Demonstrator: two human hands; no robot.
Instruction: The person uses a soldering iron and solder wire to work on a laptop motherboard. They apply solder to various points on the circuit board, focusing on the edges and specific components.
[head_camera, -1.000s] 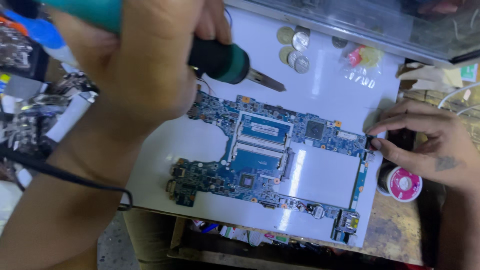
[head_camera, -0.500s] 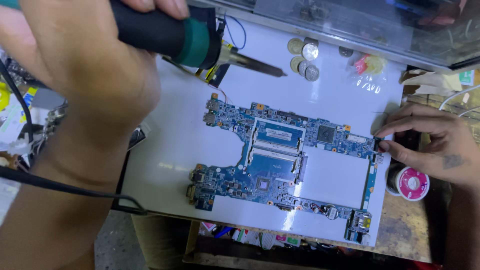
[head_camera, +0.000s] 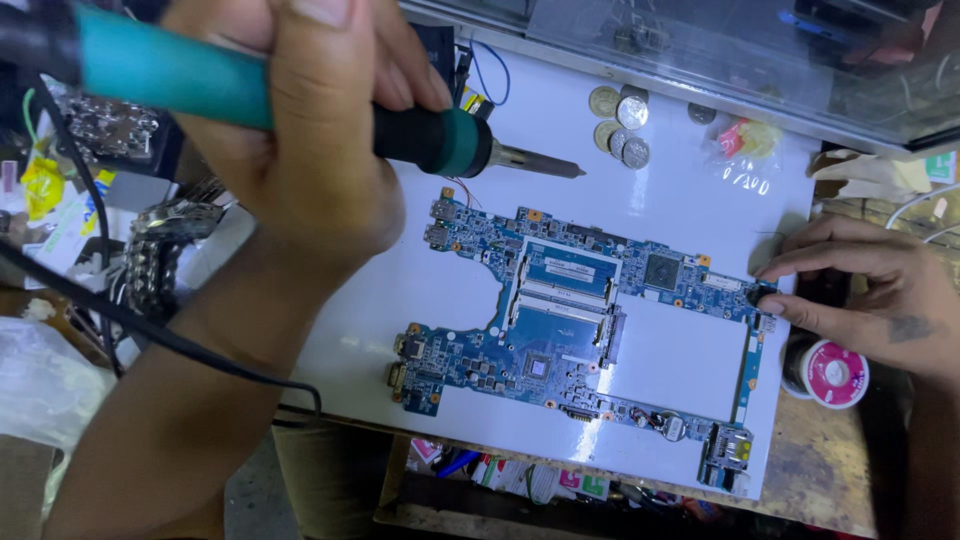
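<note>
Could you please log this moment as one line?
left hand: holds soldering iron | right hand: fingertips on circuit board edge | coins behind

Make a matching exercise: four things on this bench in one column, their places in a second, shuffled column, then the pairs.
1. soldering iron
2. circuit board
3. coins
4. solder spool

A. flat on the white sheet
B. beside the right hand
C. gripped in the left hand
D. far side of the sheet, beyond the iron's tip

Pairs: 1-C, 2-A, 3-D, 4-B

Small clear packet beside coins, top right.
</note>
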